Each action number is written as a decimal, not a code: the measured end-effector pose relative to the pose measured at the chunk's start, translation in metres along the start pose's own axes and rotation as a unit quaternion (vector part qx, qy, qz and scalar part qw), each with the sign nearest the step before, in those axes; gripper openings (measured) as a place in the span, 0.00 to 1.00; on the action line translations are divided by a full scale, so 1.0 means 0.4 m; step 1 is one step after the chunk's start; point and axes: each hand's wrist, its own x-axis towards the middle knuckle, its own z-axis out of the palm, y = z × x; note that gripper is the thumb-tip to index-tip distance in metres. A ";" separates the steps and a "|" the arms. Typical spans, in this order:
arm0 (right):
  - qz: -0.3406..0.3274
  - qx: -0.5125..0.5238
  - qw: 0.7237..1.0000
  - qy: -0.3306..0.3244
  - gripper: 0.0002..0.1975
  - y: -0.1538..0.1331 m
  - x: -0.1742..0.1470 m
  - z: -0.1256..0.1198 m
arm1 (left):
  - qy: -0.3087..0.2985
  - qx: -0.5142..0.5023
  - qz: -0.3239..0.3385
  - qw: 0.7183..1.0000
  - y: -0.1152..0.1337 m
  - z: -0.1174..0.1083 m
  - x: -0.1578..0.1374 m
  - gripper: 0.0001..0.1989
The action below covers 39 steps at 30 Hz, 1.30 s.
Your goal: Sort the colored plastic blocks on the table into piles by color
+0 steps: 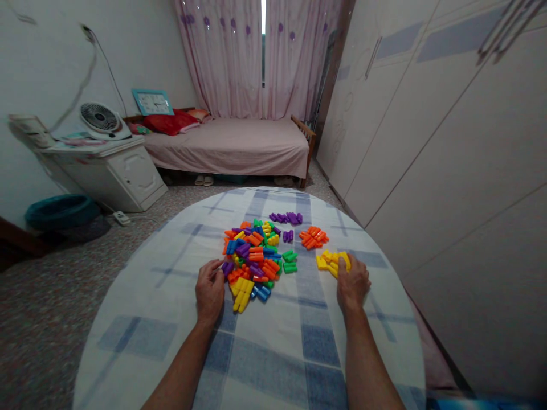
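On the round table, a mixed pile of plastic building blocks [256, 253] in orange, yellow, blue, green and purple lies in front of me. My left hand [210, 291] is at the pile's left edge, its fingers curled and the fingertips closed on a purple block [227, 269]. Over on the right, my right hand [352, 279] has its thumb and fingers around a yellow block [344, 260], beside a small heap of yellow blocks [327, 261]. Separate groups lie between: orange blocks [314, 237], green blocks [290, 262] and purple blocks [287, 218].
A blue-and-white checked cloth [273, 341] covers the table. Beyond it stands a bed [239, 142] under pink curtains [231, 57]. To the left are a white cabinet [132, 176] with a fan [102, 119] and a bin [64, 213]; a tall wardrobe [448, 142] lines the right.
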 end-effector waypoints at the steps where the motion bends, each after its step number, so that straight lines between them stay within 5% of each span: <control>1: -0.008 0.010 1.000 0.022 0.23 -0.008 -0.001 -0.003 | 0.008 0.003 0.006 1.000 0.000 -0.002 -0.001 0.13; 5: -0.125 0.111 0.981 0.094 0.19 -0.067 -0.026 -0.016 | 0.051 0.027 0.094 0.994 0.036 -0.014 -0.011 0.13; 9: -0.227 0.255 0.940 0.002 0.16 -0.134 -0.078 -0.008 | -0.033 0.057 0.246 0.967 0.138 0.011 -0.034 0.15; 12: -0.213 0.319 0.920 -0.082 0.17 -0.152 -0.107 0.008 | -0.204 0.114 0.334 0.913 0.224 0.084 -0.049 0.18; 15: -0.174 0.359 0.912 -0.092 0.19 -0.138 -0.110 0.020 | -0.311 0.161 0.363 0.864 0.282 0.182 -0.057 0.22; 22: -0.102 0.387 0.916 -0.039 0.21 -0.102 -0.090 0.028 | -0.402 0.288 0.373 0.785 0.285 0.327 -0.071 0.20; 34: -0.096 0.401 0.910 -0.042 0.20 -0.075 -0.082 0.071 | -0.438 0.321 0.381 0.748 0.258 0.378 -0.036 0.11; 39: -0.071 0.429 0.900 -0.044 0.20 -0.074 -0.084 0.088 | -0.402 0.288 0.358 0.791 0.240 0.364 -0.040 0.13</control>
